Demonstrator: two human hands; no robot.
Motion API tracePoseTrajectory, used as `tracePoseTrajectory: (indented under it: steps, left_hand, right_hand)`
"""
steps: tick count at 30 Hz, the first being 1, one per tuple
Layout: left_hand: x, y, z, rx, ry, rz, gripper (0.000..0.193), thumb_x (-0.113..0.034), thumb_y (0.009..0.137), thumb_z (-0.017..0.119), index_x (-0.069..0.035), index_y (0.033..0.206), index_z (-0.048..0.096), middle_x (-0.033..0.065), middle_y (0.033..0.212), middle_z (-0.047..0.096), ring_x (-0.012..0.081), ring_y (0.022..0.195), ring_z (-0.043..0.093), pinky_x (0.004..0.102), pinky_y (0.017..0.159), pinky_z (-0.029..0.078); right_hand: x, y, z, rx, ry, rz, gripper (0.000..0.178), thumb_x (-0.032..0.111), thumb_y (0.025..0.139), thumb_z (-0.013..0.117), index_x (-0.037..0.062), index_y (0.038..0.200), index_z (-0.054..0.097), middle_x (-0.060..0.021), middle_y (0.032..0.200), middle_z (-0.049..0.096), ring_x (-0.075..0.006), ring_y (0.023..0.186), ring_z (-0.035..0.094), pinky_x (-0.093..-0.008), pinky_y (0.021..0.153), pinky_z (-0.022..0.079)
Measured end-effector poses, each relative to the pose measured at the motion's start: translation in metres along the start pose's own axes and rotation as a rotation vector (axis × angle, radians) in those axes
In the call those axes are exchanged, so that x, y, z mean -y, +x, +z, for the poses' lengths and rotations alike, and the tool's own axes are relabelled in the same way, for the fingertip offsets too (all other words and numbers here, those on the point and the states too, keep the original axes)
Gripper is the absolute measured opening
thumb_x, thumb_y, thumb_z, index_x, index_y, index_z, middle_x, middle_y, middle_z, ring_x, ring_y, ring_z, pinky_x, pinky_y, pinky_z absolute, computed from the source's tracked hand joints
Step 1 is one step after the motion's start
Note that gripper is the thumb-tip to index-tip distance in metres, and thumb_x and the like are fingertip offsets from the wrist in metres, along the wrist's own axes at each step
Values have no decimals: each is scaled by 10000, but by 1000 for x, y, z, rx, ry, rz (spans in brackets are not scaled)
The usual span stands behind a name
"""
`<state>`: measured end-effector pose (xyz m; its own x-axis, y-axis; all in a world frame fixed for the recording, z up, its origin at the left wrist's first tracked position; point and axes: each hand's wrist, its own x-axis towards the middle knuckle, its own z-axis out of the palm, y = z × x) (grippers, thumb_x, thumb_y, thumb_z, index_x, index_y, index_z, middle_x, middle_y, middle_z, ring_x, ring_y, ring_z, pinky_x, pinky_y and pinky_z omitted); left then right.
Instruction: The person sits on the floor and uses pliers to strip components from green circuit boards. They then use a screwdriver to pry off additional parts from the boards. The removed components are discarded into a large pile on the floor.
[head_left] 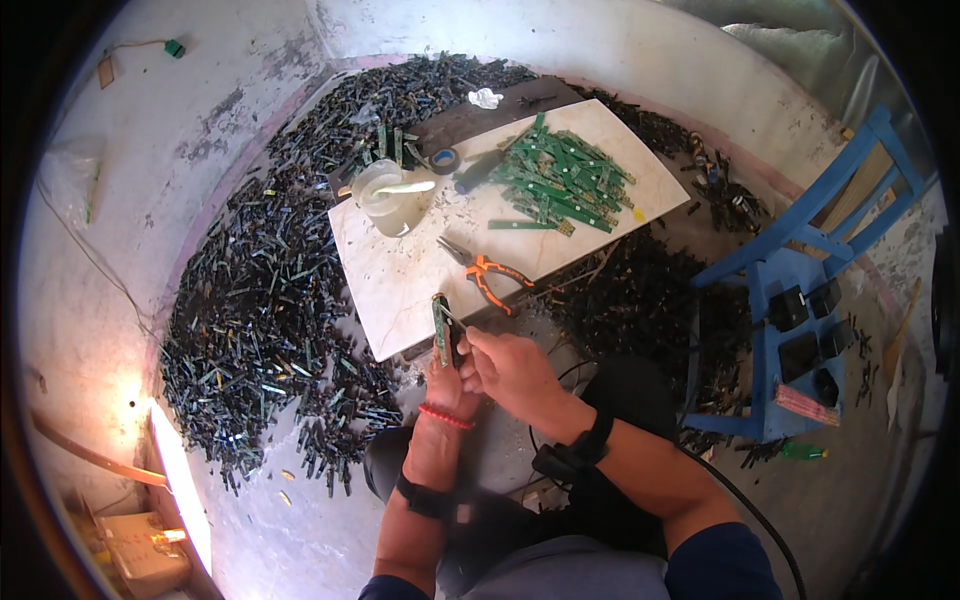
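Observation:
My left hand (450, 388), with a red bead bracelet at the wrist, is closed around the lower end of a narrow green-and-black circuit board strip (441, 325). The strip stands up from the fist beside the near edge of the white tabletop (385, 318). My right hand (515, 372) is closed in a pinch right against the strip; what its fingers hold is too small to make out. Just beyond the hands lie orange-and-black pliers (487, 272), jaws pointing far left. Farther off is a pile of green circuit board strips (565, 180).
A translucent plastic tub (390, 212) with a white-handled tool, a tape roll (445, 160) and crumpled white paper (486, 98) sit toward the back. Dark strips (260, 300) heap the floor left and under the table. A blue chair (770, 270) holding black trays stands right.

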<state>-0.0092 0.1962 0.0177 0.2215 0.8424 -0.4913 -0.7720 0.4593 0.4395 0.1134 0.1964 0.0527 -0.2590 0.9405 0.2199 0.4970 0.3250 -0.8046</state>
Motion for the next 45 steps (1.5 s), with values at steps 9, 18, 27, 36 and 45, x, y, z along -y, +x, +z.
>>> tracePoseTrajectory:
  steps: [9, 18, 27, 36, 45]
  left_hand:
    - [-3, -1, 5, -62, 102, 17, 407, -500, 931, 396, -176, 686, 418, -66, 519, 300, 51, 406, 199, 205, 375, 145]
    - [-5, -9, -1, 80, 93, 36, 402, -490, 937, 377, -161, 710, 415, -49, 488, 275, 69, 385, 200, 220, 368, 181]
    - [-3, -7, 2, -9, 128, 29, 419, -526, 917, 407, -188, 671, 392, -72, 494, 277, 54, 381, 184, 213, 366, 146]
    - [-5, -2, 0, -52, 119, 16, 436, -541, 910, 413, -178, 669, 415, -67, 501, 294, 67, 401, 203, 213, 377, 171]
    - [-13, -16, -7, 9, 105, 44, 417, -488, 942, 371, -177, 666, 402, -56, 472, 265, 86, 371, 184, 247, 377, 169]
  right_hand:
    - [9, -4, -4, 2, -292, -73, 258, 107, 835, 517, 50, 1078, 583, -153, 711, 593, -335, 617, 585, -413, 547, 474]
    - [3, 8, -24, 199, 1124, 743, 243, 177, 878, 562, 31, 1069, 594, -21, 678, 529, -55, 474, 447, -201, 359, 296]
    - [-6, 6, 2, -67, 359, 71, 166, 93, 845, 542, -16, 961, 589, -119, 651, 581, -246, 549, 580, -351, 486, 443]
    - [3, 1, -7, 5, -283, -124, 253, 109, 801, 539, 40, 1041, 579, -123, 673, 585, -296, 647, 606, -388, 538, 477]
    - [-14, 20, -15, 44, -35, -137, 222, 113, 779, 577, 0, 957, 647, -128, 730, 635, -249, 587, 593, -309, 520, 454]
